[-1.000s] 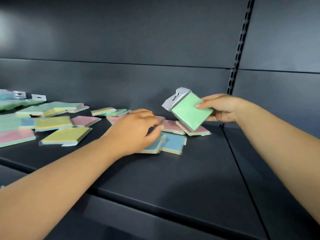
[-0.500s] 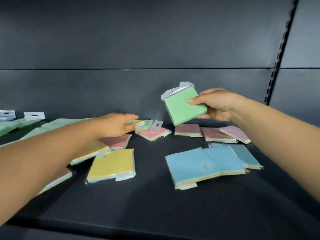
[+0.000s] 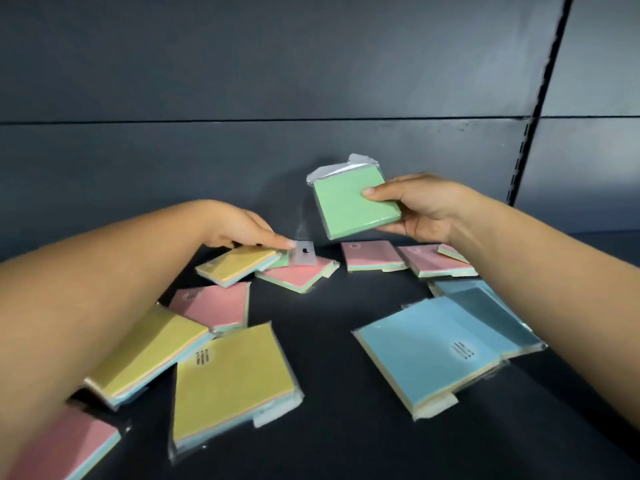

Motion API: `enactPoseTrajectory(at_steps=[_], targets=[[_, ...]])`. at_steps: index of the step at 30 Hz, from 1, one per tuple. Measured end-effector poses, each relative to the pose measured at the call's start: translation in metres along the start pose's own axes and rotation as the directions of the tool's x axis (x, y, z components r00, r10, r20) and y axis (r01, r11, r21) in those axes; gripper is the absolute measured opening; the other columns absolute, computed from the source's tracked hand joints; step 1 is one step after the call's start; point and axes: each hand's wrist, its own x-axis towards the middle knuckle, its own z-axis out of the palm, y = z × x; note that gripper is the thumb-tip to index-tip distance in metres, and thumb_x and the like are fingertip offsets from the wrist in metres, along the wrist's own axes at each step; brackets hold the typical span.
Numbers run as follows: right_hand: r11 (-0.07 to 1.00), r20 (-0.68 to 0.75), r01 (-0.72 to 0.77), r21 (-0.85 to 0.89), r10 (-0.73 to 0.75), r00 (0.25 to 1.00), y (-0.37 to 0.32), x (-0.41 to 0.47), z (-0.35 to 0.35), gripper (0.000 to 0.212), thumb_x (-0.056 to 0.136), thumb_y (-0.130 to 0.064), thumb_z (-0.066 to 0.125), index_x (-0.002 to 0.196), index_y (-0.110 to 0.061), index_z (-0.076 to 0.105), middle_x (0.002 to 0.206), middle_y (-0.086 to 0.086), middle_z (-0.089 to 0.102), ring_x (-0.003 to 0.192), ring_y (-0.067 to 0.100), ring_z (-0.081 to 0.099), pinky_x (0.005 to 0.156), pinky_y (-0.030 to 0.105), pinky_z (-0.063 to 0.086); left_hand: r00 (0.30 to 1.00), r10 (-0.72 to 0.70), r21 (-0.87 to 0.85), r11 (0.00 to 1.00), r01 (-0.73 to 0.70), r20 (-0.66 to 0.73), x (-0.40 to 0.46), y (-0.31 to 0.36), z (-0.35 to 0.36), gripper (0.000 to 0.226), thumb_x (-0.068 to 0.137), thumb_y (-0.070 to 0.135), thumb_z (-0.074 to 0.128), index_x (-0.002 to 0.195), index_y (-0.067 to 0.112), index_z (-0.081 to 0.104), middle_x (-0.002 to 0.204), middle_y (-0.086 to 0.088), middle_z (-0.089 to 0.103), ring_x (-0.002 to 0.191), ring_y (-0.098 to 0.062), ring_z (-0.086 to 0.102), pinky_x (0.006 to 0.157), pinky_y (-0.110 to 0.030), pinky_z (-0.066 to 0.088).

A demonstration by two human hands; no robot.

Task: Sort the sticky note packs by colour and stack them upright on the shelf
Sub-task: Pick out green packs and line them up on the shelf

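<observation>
Holding a green pack point(image 3: 355, 206) aloft, right hand point(image 3: 420, 211) fingers clamp it for stacking. Left hand point(image 3: 242, 228) fingers, extended, press a yellow pack point(image 3: 235, 265) on the shelf point(image 3: 329, 427), seemingly reaching the green one beneath.

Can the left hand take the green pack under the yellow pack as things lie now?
Probably not directly: the left hand rests on the yellow pack, which covers most of the green pack. Only an edge shows.

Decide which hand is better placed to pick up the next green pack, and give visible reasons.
Left. The left hand already touches the hang tab of a half-buried green pack, while the right hand grips the raised green pack.
</observation>
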Motion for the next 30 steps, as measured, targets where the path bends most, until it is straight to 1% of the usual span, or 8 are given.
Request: enactPoseTrajectory(at_steps=[2,5,10,13,16,20,24,30], targets=[[1.0,-0.007,-0.01,-0.002,0.01,1.0,0.003,0.002,-0.003,0.008,0.086,-0.002,0.061,0.083,-0.008,0.057,0.072,0.004,0.068,0.055,0.01,0.067,0.05,0.024,0.057,0.999,-0.033,0.013,0.999,0.033,0.01,0.001,-0.003,-0.007,0.046,0.08,0.051,0.058,0.111,0.017,0.062,0.111,0.003,0.057,0.113,-0.019,0.048,0.109,-0.034,0.03],[1.0,-0.012,-0.019,-0.022,0.019,1.0,0.007,0.003,-0.005,0.01,0.086,0.0,0.06,0.08,-0.008,0.056,0.07,0.005,0.067,0.056,0.012,0.066,0.051,0.025,0.057,0.999,-0.036,0.099,0.995,0.033,0.027,0.004,-0.004,-0.007,0.027,0.078,0.042,0.067,0.093,0.019,0.063,0.095,0.005,0.059,0.104,-0.018,0.049,0.106,-0.033,0.034],[0.997,0.008,-0.025,-0.069,0.025,1.0,0.012,0.006,0.0,0.013,0.086,-0.001,0.06,0.078,-0.009,0.054,0.074,0.006,0.066,0.056,0.012,0.066,0.052,0.025,0.056,0.999,0.033,-0.024,0.999,-0.034,-0.025,0.0,0.005,-0.004,0.055,0.054,0.036,0.08,0.097,0.015,0.054,0.095,-0.001,0.06,0.085,-0.016,0.058,0.073,-0.028,0.048],[1.0,0.021,0.006,-0.027,-0.005,1.0,0.01,0.006,0.004,0.015,0.087,0.001,0.058,0.078,-0.009,0.052,0.076,0.008,0.064,0.065,0.017,0.064,0.054,0.029,0.057,0.986,0.069,-0.084,0.993,-0.083,-0.154,-0.004,0.011,-0.008,0.037,0.072,0.033,0.078,0.092,0.018,0.05,0.093,0.001,0.059,0.084,-0.013,0.058,0.07,-0.025,0.048],[0.997,-0.005,0.061,0.042,-0.061,0.998,0.007,0.006,0.007,0.013,0.087,0.004,0.056,0.096,-0.006,0.053,0.084,0.01,0.064,0.073,0.022,0.063,0.063,0.039,0.058,0.94,0.11,-0.158,0.973,-0.168,-0.323,-0.009,0.012,-0.01,0.03,0.076,0.031,0.074,0.087,0.019,0.048,0.092,0.0,0.06,0.086,-0.017,0.059,0.076,-0.03,0.048],[0.991,-0.076,0.101,0.082,-0.095,0.993,0.007,0.003,0.012,0.029,0.087,0.003,0.056,0.114,-0.005,0.051,0.1,0.011,0.063,0.088,0.025,0.062,0.077,0.041,0.053,0.869,0.062,-0.416,0.86,-0.296,-0.49,-0.024,0.007,-0.007,0.021,0.084,0.019,0.066,0.084,0.022,0.045,0.087,0.001,0.06,0.074,-0.011,0.058,0.063,-0.026,0.048],[0.979,-0.095,0.162,0.127,-0.151,0.984,0.006,-0.003,0.019,0.014,0.086,0.002,0.059,0.092,-0.01,0.055,0.086,0.005,0.064,0.075,0.018,0.063,0.068,0.031,0.054,0.783,-0.032,-0.598,0.665,-0.448,-0.621,-0.056,0.0,-0.012,0.013,0.091,0.012,0.056,0.086,0.019,0.047,0.092,-0.003,0.062,0.079,-0.013,0.06,0.072,-0.031,0.052],[0.959,-0.082,0.266,0.097,-0.259,0.962,-0.004,-0.035,0.053,0.014,0.084,-0.003,0.064,0.082,-0.016,0.058,0.078,-0.002,0.065,0.065,0.009,0.061,0.05,0.016,0.044,0.765,-0.048,-0.678,0.502,-0.537,-0.642,-0.127,-0.029,-0.014,0.015,0.093,0.002,0.048,0.105,0.01,0.052,0.099,-0.005,0.064,0.087,-0.017,0.064,0.07,-0.029,0.057]])
